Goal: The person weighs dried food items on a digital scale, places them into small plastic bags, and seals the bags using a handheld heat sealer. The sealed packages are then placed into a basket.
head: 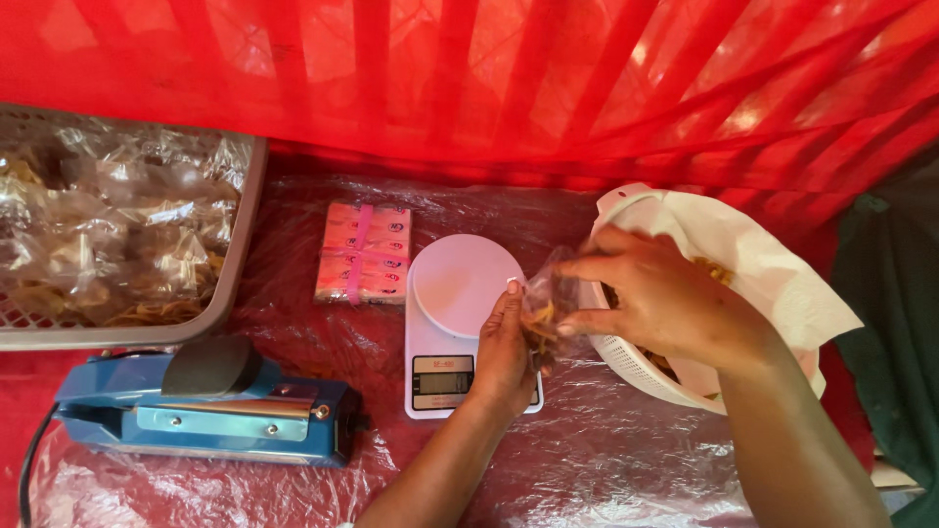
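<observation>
While your left hand [504, 352] grips the bag [544, 311] just right of the scale [460, 293], keep its mouth wide. Your right hand [665, 298] pinches the bag's top edge beside the colander [626, 364]; drop chips [540, 329] in small pinches, low.

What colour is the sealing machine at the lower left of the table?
The sealing machine is blue, with a dark grey handle on top; the head view shows it clearly.
</observation>
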